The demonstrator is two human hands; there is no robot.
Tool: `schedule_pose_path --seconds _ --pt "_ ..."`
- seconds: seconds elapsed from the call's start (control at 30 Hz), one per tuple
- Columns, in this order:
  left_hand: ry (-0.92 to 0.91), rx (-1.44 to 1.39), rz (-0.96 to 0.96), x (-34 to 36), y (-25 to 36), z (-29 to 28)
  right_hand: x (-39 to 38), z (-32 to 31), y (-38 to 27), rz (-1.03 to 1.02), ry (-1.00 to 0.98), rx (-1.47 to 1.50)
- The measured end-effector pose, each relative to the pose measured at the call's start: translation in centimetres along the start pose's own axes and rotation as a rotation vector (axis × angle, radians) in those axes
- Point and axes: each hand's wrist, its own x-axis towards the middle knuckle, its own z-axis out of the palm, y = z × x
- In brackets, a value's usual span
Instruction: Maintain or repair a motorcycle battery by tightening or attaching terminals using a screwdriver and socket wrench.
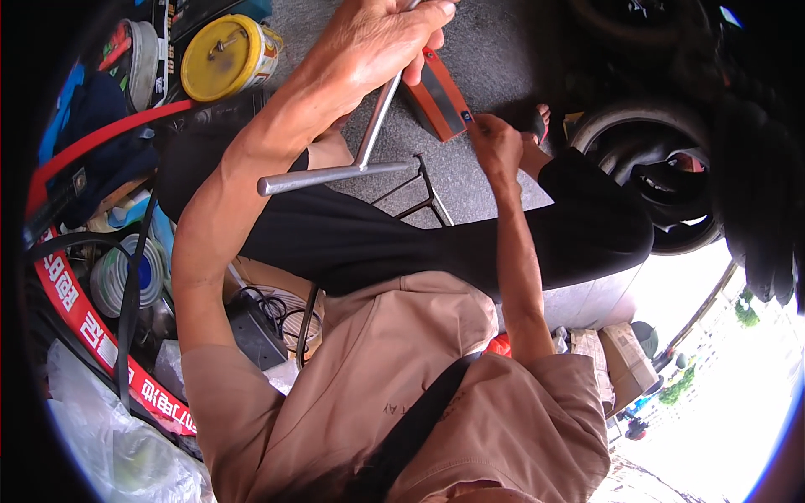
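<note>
Head view: left of the left hand we note a yellow-lidded tub; farther left and below, a red strip and a clear plastic bag. Right of the right hand, a wheel; below it, a cardboard box. Thin metal frame stands left of and below the right hand, just beyond the dark trousers. In the way: left-hand fingers overlap the upper end of the red block.

Left hand curled around the shaft of a metal T-bar; crossbar hangs below that hand, to its left. Red block sits just below and right of the left hand, up-left of the right. Right-hand fingers bunched at the block's lower end; pinching it or something small there, we cannot tell.
</note>
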Motion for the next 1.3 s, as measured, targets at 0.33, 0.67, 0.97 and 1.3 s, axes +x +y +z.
schedule_pose_path --seconds 0.33,0.67,0.97,1.3 --pt "-0.047 0.010 -0.012 0.6 -1.2 -0.4 1.1 3.3 1.2 -0.165 0.100 -0.201" --pt "-0.072 -0.043 0.000 0.3 -1.3 -0.2 0.8 4.6 0.6 -0.138 0.036 -0.408" --pt "-0.036 -0.061 -0.001 0.5 -1.5 -0.9 1.7 4.0 -0.4 -0.071 0.029 -0.390" --pt "0.103 -0.051 -0.029 0.0 -1.3 -0.9 8.2 6.4 -7.2 -0.286 0.124 -0.187"
